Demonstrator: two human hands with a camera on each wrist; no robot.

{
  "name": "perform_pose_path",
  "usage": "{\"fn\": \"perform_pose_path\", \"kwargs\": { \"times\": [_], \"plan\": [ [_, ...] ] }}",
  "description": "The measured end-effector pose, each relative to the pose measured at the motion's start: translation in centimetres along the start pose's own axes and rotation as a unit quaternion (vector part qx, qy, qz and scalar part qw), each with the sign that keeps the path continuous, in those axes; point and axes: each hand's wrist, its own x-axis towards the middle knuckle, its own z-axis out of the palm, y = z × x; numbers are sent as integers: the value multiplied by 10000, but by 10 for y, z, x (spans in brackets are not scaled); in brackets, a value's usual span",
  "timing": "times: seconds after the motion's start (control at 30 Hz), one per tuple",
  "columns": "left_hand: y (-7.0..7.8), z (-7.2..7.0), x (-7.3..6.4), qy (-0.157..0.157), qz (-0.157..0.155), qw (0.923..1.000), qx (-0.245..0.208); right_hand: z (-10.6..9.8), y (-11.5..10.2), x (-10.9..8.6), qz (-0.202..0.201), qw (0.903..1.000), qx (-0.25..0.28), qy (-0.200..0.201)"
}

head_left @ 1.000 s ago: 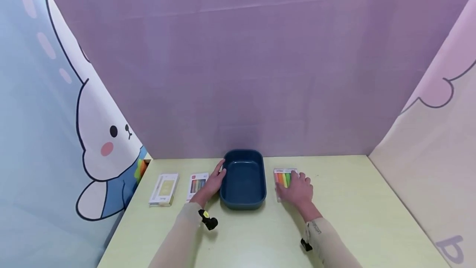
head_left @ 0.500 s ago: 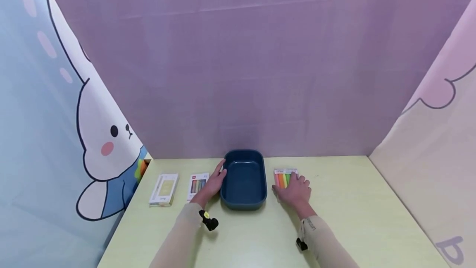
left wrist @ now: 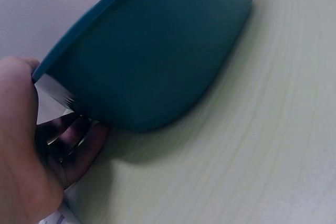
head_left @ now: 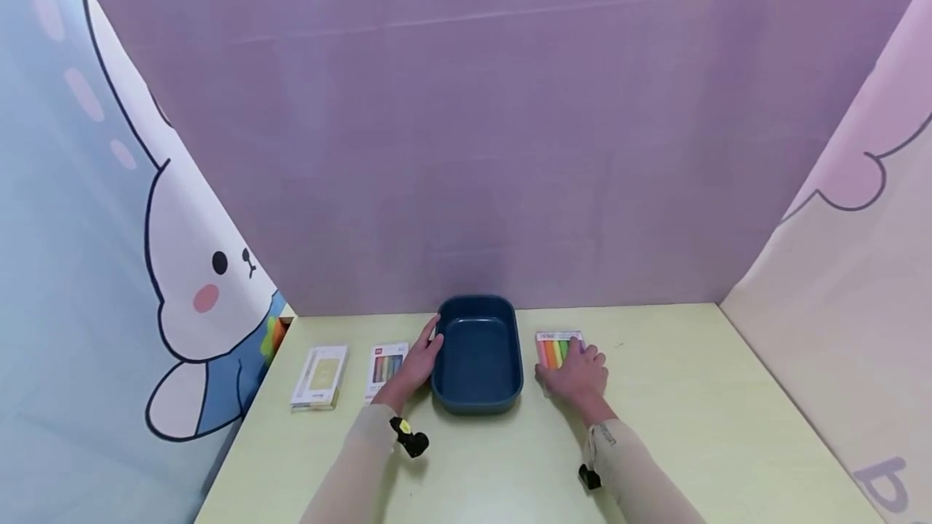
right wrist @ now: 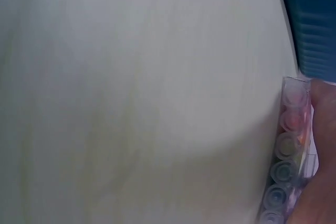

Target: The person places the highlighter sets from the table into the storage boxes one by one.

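A deep blue plastic bin [head_left: 476, 407] with rounded corners stands at the back middle of the table. My left hand [head_left: 418, 357] holds its left side, thumb at the rim and fingers against the outer wall, as the left wrist view shows beside the bin wall [left wrist: 157, 61]. Right of the bin lies a clear pack of coloured markers [head_left: 553, 352]. Over it, my right hand [head_left: 578, 378] grips the pack across its width, thumb at the left edge. In the right wrist view, round marker ends show through the clear pack [right wrist: 286, 145].
A white box with coloured sticks on its front [head_left: 384, 364] lies left of the bin, partly behind my left hand. Farther left lies a white and yellow box [head_left: 320, 377]. A purple backdrop [head_left: 466, 144] rises behind the pale table [head_left: 728, 427].
My right hand has shifted slightly left on the marker pack, its thumb now at the pack's left edge. My left hand and the bin stay in place.
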Motion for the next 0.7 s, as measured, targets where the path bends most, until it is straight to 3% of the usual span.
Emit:
{"fn": "perform_pose_path", "kwargs": {
  "times": [0.33,0.53,0.7],
  "plan": [
    [-7,0,0,48,-163,9998,-47,10,1,-2,189,9997,31,130],
    [-8,1,3,48,14,9998,-213,11,2,2,194,9995,24,238],
    [0,-1,1,-60,39,9995,-294,5,1,3,201,9996,37,198]
  ]
}}
